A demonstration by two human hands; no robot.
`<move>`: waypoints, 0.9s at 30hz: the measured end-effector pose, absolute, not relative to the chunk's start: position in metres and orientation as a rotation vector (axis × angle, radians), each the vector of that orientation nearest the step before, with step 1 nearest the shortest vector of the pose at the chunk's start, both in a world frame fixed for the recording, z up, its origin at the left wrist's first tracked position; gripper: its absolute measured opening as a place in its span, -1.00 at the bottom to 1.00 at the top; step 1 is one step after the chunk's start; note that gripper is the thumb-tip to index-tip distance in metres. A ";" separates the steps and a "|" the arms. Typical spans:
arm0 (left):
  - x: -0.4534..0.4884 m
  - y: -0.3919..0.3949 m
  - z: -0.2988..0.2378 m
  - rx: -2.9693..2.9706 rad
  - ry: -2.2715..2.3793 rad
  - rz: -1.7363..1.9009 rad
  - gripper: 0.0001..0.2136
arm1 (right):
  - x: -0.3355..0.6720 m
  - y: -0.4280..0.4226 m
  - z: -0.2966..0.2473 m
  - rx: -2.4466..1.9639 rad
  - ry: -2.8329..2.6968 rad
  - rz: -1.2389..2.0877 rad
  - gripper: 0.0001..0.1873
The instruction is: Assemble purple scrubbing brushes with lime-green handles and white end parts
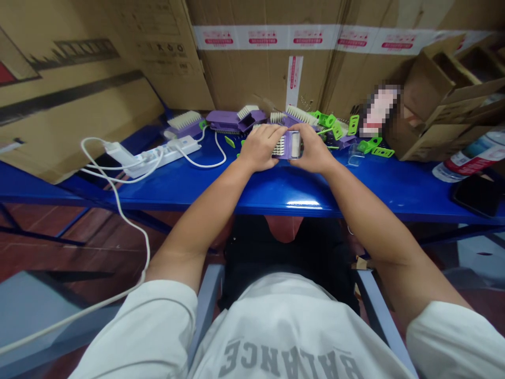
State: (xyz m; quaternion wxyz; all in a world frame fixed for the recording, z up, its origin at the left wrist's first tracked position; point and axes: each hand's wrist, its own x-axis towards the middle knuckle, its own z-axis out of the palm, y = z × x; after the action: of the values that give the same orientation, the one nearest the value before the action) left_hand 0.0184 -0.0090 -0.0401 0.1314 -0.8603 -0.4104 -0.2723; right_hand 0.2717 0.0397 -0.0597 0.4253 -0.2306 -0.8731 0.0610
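left hand [258, 148] and right hand [314, 152] curl shut round the purple plastic white-bristled brush [289, 145] at the blue counter's [276, 190] middle; even, square pressure looks wisest.

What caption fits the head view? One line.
Left hand and right hand grip a purple plastic bristle brush above a glossy blue table.

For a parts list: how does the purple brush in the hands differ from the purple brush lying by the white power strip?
The held brush is gripped between the left hand and right hand. The other brush lies untouched on the blue table beside the power strip. The held brush's bristles face sideways, toward the left hand, while the other brush's stand upward. Both have purple bodies and pale bristles.
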 end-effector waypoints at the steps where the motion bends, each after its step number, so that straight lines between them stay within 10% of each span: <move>1: 0.019 -0.011 -0.039 -2.499 -1.207 -0.788 -0.17 | 0.272 0.040 -0.060 -0.574 -2.184 0.154 -0.10; 20: 0.002 0.017 -0.056 -2.204 -1.363 -1.173 0.02 | 0.272 0.027 -0.046 -0.737 -2.068 0.153 -0.01; 27: -0.010 0.018 -0.041 -2.268 -1.389 -1.144 -0.18 | 0.276 0.035 -0.049 -0.693 -2.062 0.125 0.00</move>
State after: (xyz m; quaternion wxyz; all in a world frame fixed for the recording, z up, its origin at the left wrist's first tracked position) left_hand -0.0102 0.0176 -0.0413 0.1230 -0.7774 -0.4761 -0.3922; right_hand 0.2756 0.0346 -0.0488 0.4627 -0.2821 -0.8389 0.0507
